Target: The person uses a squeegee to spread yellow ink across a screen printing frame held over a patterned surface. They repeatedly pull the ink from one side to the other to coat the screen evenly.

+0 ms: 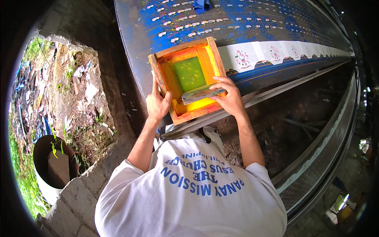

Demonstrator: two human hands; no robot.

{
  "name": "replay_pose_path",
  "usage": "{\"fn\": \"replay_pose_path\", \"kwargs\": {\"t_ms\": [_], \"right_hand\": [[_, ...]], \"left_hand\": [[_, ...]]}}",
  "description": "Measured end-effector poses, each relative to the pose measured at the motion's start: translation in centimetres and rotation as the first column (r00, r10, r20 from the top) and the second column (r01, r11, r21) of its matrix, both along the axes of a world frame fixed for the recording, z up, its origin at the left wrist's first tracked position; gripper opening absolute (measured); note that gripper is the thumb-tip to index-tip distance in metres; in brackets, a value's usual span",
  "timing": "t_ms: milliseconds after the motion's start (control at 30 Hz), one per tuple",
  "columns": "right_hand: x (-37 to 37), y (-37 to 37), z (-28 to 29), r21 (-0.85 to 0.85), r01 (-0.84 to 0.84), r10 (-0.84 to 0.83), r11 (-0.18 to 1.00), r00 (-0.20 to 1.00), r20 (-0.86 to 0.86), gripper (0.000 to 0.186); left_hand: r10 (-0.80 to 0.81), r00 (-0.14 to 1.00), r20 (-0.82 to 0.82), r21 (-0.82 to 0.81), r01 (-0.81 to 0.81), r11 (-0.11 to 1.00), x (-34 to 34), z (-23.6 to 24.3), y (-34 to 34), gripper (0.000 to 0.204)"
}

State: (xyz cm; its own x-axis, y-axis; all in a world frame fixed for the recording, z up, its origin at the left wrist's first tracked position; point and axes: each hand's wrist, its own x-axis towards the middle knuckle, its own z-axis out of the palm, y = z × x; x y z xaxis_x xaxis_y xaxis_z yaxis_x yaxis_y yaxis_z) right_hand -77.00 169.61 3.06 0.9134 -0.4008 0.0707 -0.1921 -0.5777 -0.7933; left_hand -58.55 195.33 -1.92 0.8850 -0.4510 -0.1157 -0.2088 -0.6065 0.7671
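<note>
A wooden screen-printing frame (216, 55), its inner walls smeared yellow and orange, lies tilted on the blue printing table near its left end. Its mesh (191, 73) looks green. My left hand (159, 104) grips the frame's left side, with the index finger stretched along the wood and the thumb near the corner. Across the near part of the mesh lies a squeegee (197, 95) with a stained handle. The fingers of my right hand (229, 96) are closed on its right end, beside the frame's right wall. Yellow ink shows below the squeegee.
White cut pieces with pink printed figures (272, 52) run in a row along the near side of the table (136, 43). A blue cloth (201, 6) lies farther back. A rail (272, 89) borders the table. At left are a broken wall opening and a white bin (47, 185).
</note>
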Motion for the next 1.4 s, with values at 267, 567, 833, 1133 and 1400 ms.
{"fn": "replay_pose_path", "kwargs": {"t_ms": [267, 567, 833, 1133, 1400], "right_hand": [[-0.7, -0.9, -0.3, 0.076, -0.002, 0.003, 0.997, 1.0, -0.017, 0.04], [-0.3, 0.3, 3.0, -0.426, -0.196, 0.21, 0.883, 0.978, -0.015, 0.036], [0.3, 0.9, 3.3, -0.5, -0.412, 0.387, 0.762, 0.908, -0.16, 0.044], [5.1, -1.7, 3.1, -0.336, -0.419, 0.405, 0.843, 0.907, -0.117, 0.041], [14.8, -2.6, 1.1, -0.387, -0.4, 0.413, 0.831, 0.909, -0.054, 0.041]], "left_hand": [[0.01, 0.997, -0.082, 0.028, -0.008, 1.0, -1.5, 1.1, -0.7, 0.098], [0.019, 0.999, -0.041, 0.044, -0.017, 0.999, -1.3, 0.4, -0.7, 0.096], [0.004, 0.998, -0.057, -0.013, -0.004, 1.0, -1.4, 0.2, -0.4, 0.096], [-0.024, 1.0, 0.006, 0.052, 0.023, 0.998, -1.5, -0.6, -0.2, 0.097], [-0.031, 0.999, 0.042, 0.04, 0.029, 0.999, -1.6, -0.4, -0.1, 0.091]]}}
